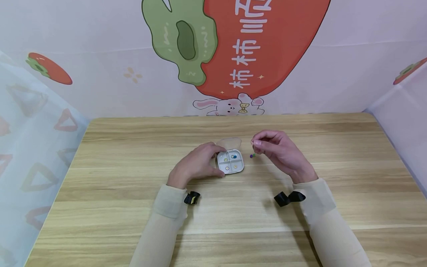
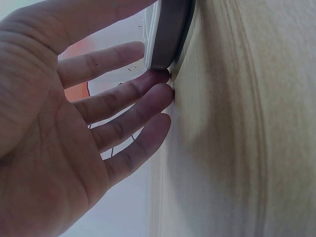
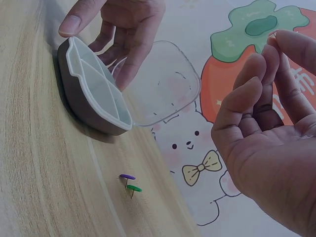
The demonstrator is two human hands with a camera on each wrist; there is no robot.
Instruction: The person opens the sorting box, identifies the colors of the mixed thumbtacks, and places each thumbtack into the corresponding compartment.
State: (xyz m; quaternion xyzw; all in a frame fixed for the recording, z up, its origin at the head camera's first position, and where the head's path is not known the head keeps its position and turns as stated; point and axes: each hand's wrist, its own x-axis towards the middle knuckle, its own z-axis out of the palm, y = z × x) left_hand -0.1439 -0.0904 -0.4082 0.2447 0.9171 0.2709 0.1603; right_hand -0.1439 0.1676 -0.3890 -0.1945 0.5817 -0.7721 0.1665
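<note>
A small white box [image 1: 231,171] with four-way dividers stands on the table, its clear lid [image 1: 230,142] swung back. My left hand [image 1: 197,163] holds the box at its left side, thumb at the front corner and fingers at the back. Small round-headed tacks lie in the compartments, among them a blue tack [image 1: 235,157]. Right of the box, my right hand [image 1: 281,152] is raised and pinches a tiny pale thumbtack between thumb and index finger, mostly hidden by the fingertips. Below it on the table are a purple thumbtack [image 3: 127,177] and a green thumbtack [image 3: 134,188], points down.
The wooden table [image 1: 110,207] runs back to a printed cloth [image 1: 110,92] with persimmon and rabbit drawings. Cloth also hangs at the left and right sides. A black strap [image 1: 289,198] sits at the right wrist and another black strap [image 1: 192,198] at the left.
</note>
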